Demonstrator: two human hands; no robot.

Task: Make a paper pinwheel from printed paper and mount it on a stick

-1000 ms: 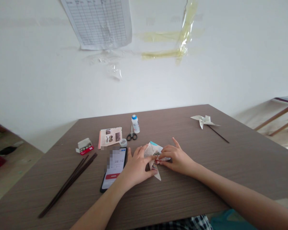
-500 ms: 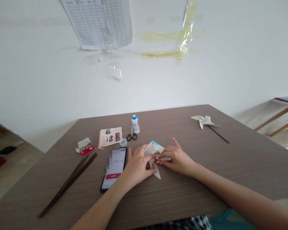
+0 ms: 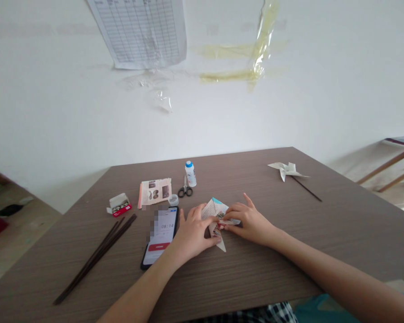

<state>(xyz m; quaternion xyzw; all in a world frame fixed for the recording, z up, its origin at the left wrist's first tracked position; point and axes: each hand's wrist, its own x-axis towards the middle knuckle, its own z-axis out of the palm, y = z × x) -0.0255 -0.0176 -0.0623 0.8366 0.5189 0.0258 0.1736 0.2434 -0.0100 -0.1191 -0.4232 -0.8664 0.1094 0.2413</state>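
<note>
The left hand (image 3: 193, 231) and right hand (image 3: 251, 223) pinch a folded printed-paper triangle (image 3: 212, 208) between their fingertips; its long axis runs from a near tip, closer to the left hand, away to a teal-edged corner. A smartphone (image 3: 160, 235) lies just left, scissors (image 3: 185, 190) beyond

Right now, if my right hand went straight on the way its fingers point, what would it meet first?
Your right hand would meet the folded printed paper first; its fingertips already seem to be on it. Just past the paper is your left hand, though depth is hard to judge from this view.
</note>
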